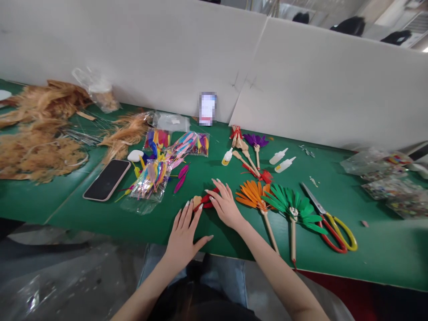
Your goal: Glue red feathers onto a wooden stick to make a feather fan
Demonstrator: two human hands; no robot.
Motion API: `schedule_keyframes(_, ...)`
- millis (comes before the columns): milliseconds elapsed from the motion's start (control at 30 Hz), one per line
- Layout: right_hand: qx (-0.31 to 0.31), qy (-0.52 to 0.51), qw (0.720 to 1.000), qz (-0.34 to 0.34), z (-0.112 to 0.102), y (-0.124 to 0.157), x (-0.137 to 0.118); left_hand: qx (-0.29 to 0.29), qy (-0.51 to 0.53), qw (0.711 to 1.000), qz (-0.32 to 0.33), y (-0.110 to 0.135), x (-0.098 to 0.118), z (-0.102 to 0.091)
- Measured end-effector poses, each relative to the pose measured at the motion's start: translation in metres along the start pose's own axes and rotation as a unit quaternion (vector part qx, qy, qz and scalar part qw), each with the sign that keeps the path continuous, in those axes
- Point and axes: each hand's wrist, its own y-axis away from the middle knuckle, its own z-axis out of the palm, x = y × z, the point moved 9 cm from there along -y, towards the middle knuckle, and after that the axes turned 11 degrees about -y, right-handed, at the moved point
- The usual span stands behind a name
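Observation:
On the green table in front of me lies a small pale wooden piece (pixel 197 200) with red feathers (pixel 207 199) beside it. My left hand (pixel 183 232) rests flat, its fingers stretched out and the fingertips at the wooden piece's edge. Over the red feathers lies my right hand (pixel 228 206), fingers extended and covering part of them. Just right of it are an orange feather fan (pixel 252 195) and a green feather fan (pixel 284 200), both with wooden handles. How the red feathers meet the wood is partly hidden by my fingers.
Scissors (pixel 329 227) lie right of the green fan. Glue bottles (pixel 285 165) and a purple feather fan (pixel 257 141) are farther back. Leftward are bagged feathers (pixel 152 176), a dark phone (pixel 107 180) and tan fibres (pixel 43 147). A lit phone (pixel 207 108) leans against the white partition (pixel 133 58).

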Motion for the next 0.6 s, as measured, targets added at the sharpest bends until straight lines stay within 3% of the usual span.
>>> schedule_keyframes(300,0.057,-0.066,0.995,0.045,-0.006,-0.013,0.028,0.024,0.003,1.0,-0.003,0.0,0.0,-0.003)
schedule_keyframes(600,0.019,-0.085,0.995,0.044,-0.005,-0.022,0.034,0.031,-0.003,1.0,-0.003,0.001,0.001,-0.004)
